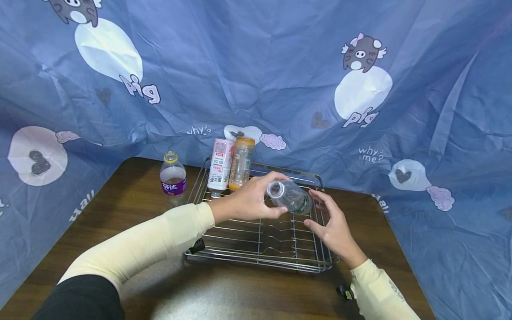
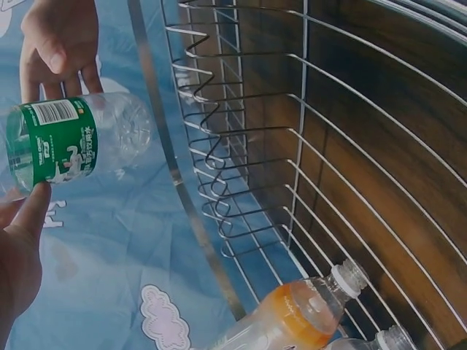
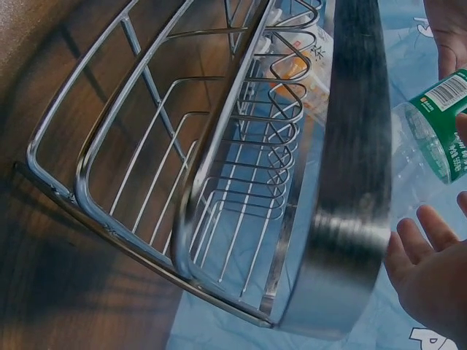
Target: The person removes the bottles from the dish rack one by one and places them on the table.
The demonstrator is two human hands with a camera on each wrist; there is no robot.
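My left hand grips a clear, capless plastic bottle with a green label. The bottle is tilted above the wire rack, its open mouth toward my left hand. Around the bottle's base, my right hand is spread with fingers apart; whether its fingertips touch the plastic I cannot tell. In the rack's back left lie two other bottles: a pink-and-white labelled bottle, neck toward me, and an orange-labelled bottle beside it.
A purple-labelled bottle with a yellow neck ring stands on the brown wooden table, left of the rack. A patterned blue cloth hangs behind the table. The rack's metal rim rises near my right hand.
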